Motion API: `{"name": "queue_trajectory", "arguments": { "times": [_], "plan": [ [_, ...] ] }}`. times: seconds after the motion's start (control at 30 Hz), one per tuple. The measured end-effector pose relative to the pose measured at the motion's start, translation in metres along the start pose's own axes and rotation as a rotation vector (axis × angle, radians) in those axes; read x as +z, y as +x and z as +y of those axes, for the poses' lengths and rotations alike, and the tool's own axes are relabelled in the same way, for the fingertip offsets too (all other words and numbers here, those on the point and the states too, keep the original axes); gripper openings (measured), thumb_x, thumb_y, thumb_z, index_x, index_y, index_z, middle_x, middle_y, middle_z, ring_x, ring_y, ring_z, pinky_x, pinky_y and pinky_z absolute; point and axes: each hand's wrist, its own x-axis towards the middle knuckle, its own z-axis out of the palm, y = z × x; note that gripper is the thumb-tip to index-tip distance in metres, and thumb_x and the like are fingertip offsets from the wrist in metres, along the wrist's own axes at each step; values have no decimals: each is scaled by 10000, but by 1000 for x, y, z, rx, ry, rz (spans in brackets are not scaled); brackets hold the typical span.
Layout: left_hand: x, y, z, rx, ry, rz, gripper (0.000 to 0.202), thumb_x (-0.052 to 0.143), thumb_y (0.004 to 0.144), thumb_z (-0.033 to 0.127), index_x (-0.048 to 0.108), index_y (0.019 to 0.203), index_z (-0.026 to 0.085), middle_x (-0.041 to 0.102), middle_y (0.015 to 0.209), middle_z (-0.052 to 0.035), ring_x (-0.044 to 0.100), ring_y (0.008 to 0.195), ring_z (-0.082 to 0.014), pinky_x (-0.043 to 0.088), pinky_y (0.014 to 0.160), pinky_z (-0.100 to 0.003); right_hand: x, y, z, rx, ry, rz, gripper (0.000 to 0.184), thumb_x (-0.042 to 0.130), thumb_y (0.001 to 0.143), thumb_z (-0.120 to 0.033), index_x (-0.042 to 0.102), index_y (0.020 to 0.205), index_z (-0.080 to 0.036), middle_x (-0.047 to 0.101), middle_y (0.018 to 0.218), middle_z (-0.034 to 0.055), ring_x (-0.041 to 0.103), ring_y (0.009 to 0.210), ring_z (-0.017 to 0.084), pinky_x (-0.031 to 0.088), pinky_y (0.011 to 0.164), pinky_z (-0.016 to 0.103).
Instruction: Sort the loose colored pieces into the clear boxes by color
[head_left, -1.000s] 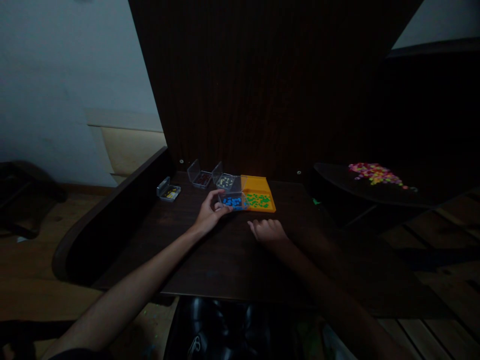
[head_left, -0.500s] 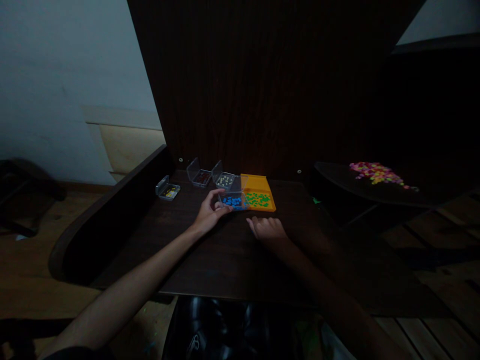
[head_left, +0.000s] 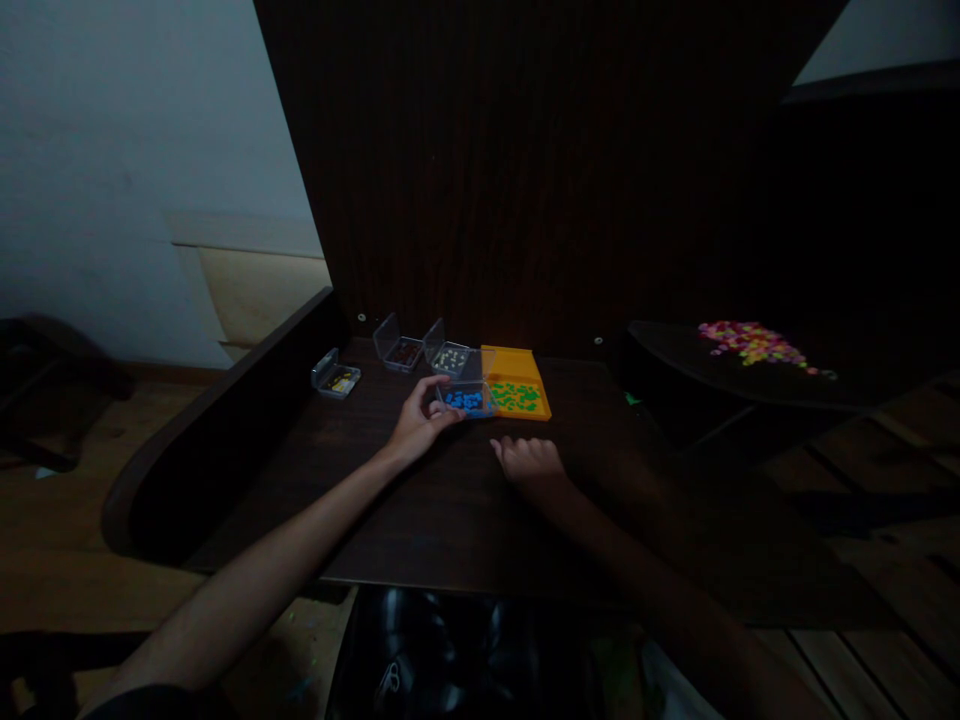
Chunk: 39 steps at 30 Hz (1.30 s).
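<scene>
My left hand (head_left: pixel 421 418) grips the left side of a clear plastic box (head_left: pixel 480 389) with its lid open, thumb at the near edge. Small blue pieces (head_left: pixel 463 402) lie inside it. Touching or nearly touching that box on the right is an open orange box (head_left: pixel 513 361) with small green pieces (head_left: pixel 517 397). On the tabletop just in front of the boxes, my right hand (head_left: pixel 531 464) is closed with its fingers curled under. Whatever it may hold is hidden.
Behind and left stand open clear boxes with pale pieces (head_left: pixel 450 359), dark reddish pieces (head_left: pixel 405 353) and yellow pieces (head_left: pixel 342 382). A raised side board (head_left: pixel 225 430) edges the dark table at left. Colourful bits (head_left: pixel 757 344) are heaped on a right-hand surface. A green scrap (head_left: pixel 632 399) lies near it.
My right hand has shifted very slightly left and toward me. My left hand keeps its grip on the clear box, and the boxes have not moved.
</scene>
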Motion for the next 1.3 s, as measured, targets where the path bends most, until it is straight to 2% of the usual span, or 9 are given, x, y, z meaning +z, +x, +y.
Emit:
{"name": "queue_trajectory", "arguments": {
  "times": [0.27, 0.33, 0.5, 0.63, 0.77, 0.97, 1.13, 1.3],
  "plan": [
    [1, -1, 2, -19, 1, 2, 678, 772, 578, 253, 473, 1181, 164, 594, 617, 71, 557, 573, -87, 420, 615, -202, -3, 4, -2, 62, 42, -118, 372, 401, 974, -346, 652, 837, -109, 655, 648, 113, 601, 623, 172, 335, 591, 253],
    [1, -2, 3, -21, 0, 3, 676, 769, 582, 252, 473, 1182, 165, 595, 617, 72, 559, 573, -91, 423, 615, -208, -1, 3, -2, 51, 36, -104, 373, 392, 976, -330, 656, 835, -106, 651, 637, 112, 596, 616, 170, 314, 576, 255],
    [1, -2, 2, -12, 26, 15, 663, 767, 583, 247, 484, 1176, 159, 567, 582, 89, 545, 549, -91, 427, 615, -222, 1, 0, -2, -51, 46, 25, 423, 332, 999, -311, 660, 807, -125, 639, 620, 109, 575, 602, 158, 266, 560, 283],
    [2, -1, 3, -8, 33, 15, 661, 766, 579, 247, 492, 1174, 158, 537, 554, 106, 531, 526, -85, 430, 621, -229, -1, 0, -1, -88, 40, 1, 412, 331, 1001, -290, 659, 815, -125, 647, 638, 116, 569, 597, 156, 244, 557, 296],
    [1, 0, 1, -15, 31, 4, 681, 771, 573, 256, 476, 1178, 152, 553, 560, 98, 523, 529, -87, 414, 608, -217, -5, 3, 2, -102, 64, -40, 428, 302, 1008, -315, 663, 887, -118, 666, 684, 133, 597, 652, 175, 261, 578, 296],
    [1, 0, 0, -18, 31, 3, 686, 781, 568, 265, 479, 1176, 161, 581, 608, 79, 552, 551, -103, 416, 613, -228, -19, 7, 1, -80, 39, -198, 421, 308, 1000, -335, 662, 1002, -108, 705, 810, 170, 647, 727, 205, 328, 627, 280],
    [1, 0, 1, -1, 52, 7, 663, 773, 581, 263, 489, 1171, 157, 571, 592, 83, 527, 539, -91, 410, 600, -223, -29, 9, 2, -83, 36, -200, 415, 308, 1000, -356, 657, 1034, -133, 715, 862, 162, 668, 777, 215, 361, 653, 278],
    [1, -1, 0, -10, 37, -15, 688, 774, 580, 270, 477, 1191, 161, 551, 573, 90, 515, 532, -88, 394, 586, -210, -30, 11, 10, 7, 6, -160, 433, 293, 1003, -389, 660, 986, -160, 716, 875, 139, 667, 802, 206, 359, 660, 274]
  ]
}}
